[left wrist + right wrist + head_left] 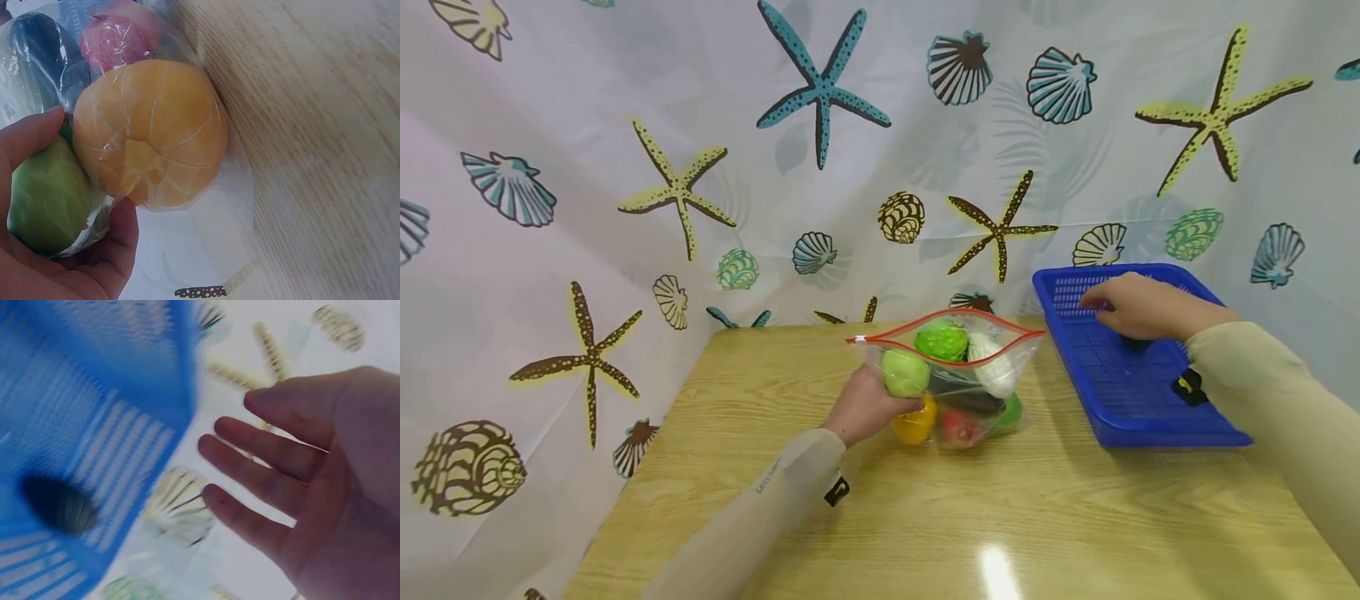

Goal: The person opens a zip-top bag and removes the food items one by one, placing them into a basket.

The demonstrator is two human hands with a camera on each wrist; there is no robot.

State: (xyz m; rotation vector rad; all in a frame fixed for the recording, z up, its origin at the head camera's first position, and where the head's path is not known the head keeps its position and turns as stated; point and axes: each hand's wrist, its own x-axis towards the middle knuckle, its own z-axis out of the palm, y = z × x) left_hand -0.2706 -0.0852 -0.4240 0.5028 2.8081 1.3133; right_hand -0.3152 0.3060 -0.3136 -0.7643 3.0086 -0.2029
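A clear zip bag (951,400) with a red zip edge stands on the table, its mouth gaping. Inside it show a pale green round fruit (905,372), a leafy green vegetable (942,340), a white vegetable (992,367), an orange pumpkin (150,119), a reddish piece (958,427) and a long dark one (966,393). My left hand (867,406) grips the bag's left side, thumb and fingers round the green fruit through the plastic. Over the blue basket (1078,375), my right hand (1142,302) holds nothing, its fingers extended. A dark green oval item (59,503) lies in the basket.
The wooden table (925,525) runs back to a white hanging cloth (880,125) printed with starfish and shells. The basket's raised slotted walls stand right of the bag, with a gap of table between them.
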